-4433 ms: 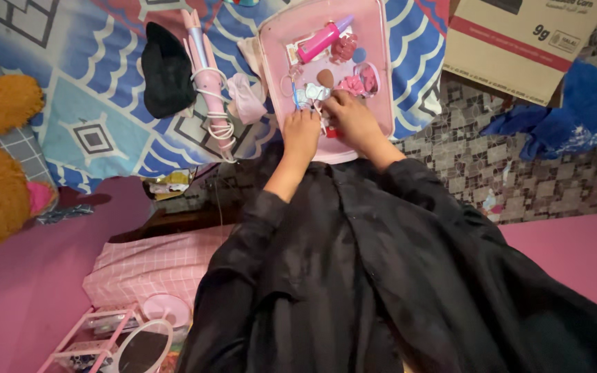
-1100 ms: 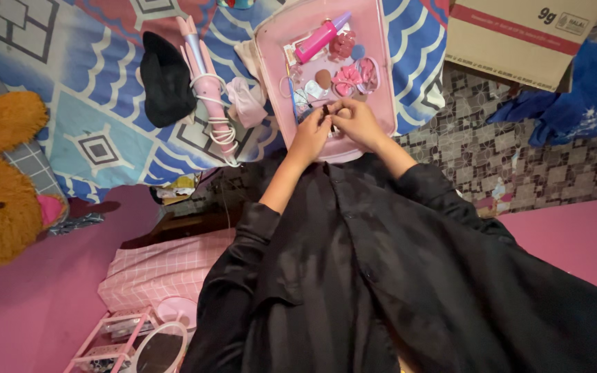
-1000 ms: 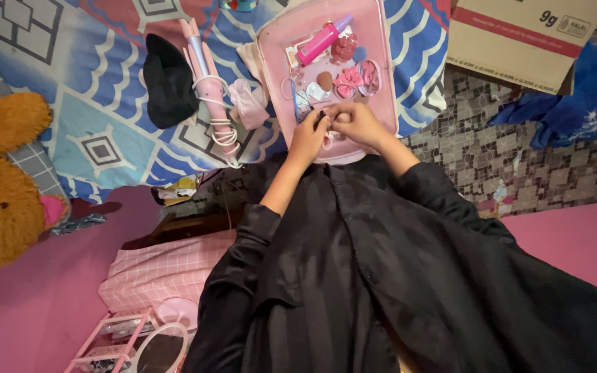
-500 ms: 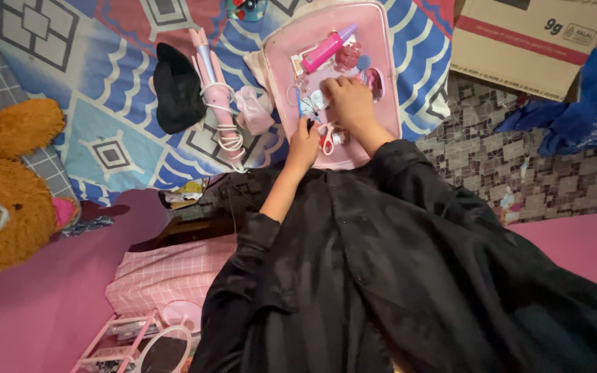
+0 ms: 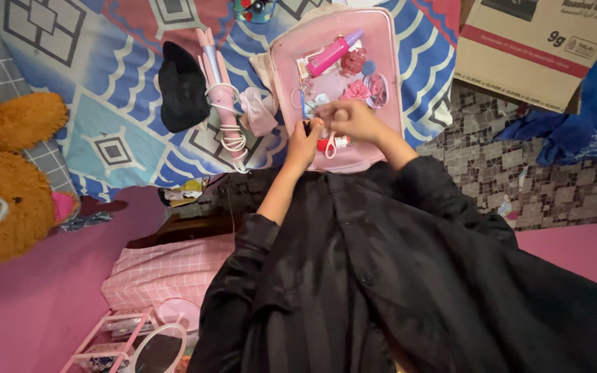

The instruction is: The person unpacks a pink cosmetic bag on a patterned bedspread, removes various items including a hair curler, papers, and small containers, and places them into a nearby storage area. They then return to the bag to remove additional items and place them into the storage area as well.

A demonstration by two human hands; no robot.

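Over the near end of a pink tray (image 5: 390, 83) that lies on a blue patterned bedspread (image 5: 105, 103), the person's two hands meet. The left hand (image 5: 304, 141) is curled narrow, its fingertips pinched on a small dark item (image 5: 307, 126) at the tray's left edge; what that item is cannot be told. The right hand (image 5: 352, 117) is also closed up, fingers bent inward and close to the left hand's fingertips; whether it grips anything cannot be told.

Just below the hands on the tray lie small red-handled scissors (image 5: 327, 144). Farther up the tray rest a pink bottle (image 5: 332, 54) lying slantwise, a dark pink flower-shaped clip (image 5: 353, 62), a pink bow (image 5: 358, 90) and a pink scrunchie (image 5: 377, 90).

Left of the tray, on the bedspread, sit a crumpled pale pink cloth (image 5: 257, 110), a pink curling iron (image 5: 219, 90) with its white cord wound about it, and a black cap (image 5: 182, 86). A brown plush toy (image 5: 8, 173) fills the left edge, and a cardboard box (image 5: 533, 48) stands at the upper right beside a blue cloth (image 5: 582, 117). A round mirror (image 5: 160, 349) shows at the bottom.
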